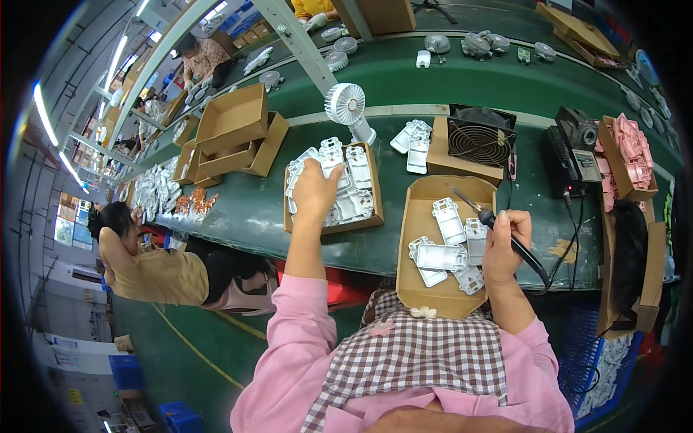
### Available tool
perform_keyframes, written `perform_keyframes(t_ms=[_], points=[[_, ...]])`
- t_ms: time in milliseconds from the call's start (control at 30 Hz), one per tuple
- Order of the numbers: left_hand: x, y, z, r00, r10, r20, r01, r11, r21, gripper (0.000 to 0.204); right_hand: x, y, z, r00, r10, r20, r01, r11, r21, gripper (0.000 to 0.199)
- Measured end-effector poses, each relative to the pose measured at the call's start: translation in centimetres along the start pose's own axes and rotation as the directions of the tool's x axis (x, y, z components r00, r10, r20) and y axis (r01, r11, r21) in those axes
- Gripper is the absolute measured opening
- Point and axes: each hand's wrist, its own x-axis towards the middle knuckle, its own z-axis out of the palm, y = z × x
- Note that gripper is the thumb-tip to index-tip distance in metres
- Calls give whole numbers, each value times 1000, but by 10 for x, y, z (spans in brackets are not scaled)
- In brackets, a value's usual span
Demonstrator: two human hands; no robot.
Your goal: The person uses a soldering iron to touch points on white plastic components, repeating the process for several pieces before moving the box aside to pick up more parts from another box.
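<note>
Overhanging the table's (346,254) near edge, by the checked apron (426,357): cardboard tray (415,206), several white plastic housings (440,257) inside, some overlapping. Right hand (507,249), at the tray's right side, clamped round the handle of a soldering iron (487,216); tip points up-left over the tray's far part. Left hand (315,189) reaches into an open cardboard box (354,227) of similar housings, fingers bent at the upper left pieces; cannot tell whether one is gripped. Just behind the box: white handheld fan (346,105), upright. Right of it, loose housings (417,153), then black square fan (480,141). Farthest: green conveyor (404,79) bearing round fan heads (437,44)
</note>
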Motion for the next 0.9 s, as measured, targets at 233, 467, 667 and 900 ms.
perform_keyframes(t_ms=[233, 467, 667, 900], points=[[6, 5, 26, 996, -89, 27, 89, 996, -19, 74, 0, 14, -8, 993, -26, -116, 14, 995, -103, 14], [5, -4, 15, 989, -139, -45, 124, 963, -239, 43, -7, -5, 8, 999, 28, -33, -28, 999, 18, 14], [8, -3, 29, 992, -87, -89, 81, 994, -73, 46, -5, -6, 11, 1000, 0, -22, 0, 1000, 2, 14], [1, 10, 36, 981, -88, -172, 104, 990, 91, 49, -5, -5, 12, 999, -3, -34, 3, 1000, -22, 15]])
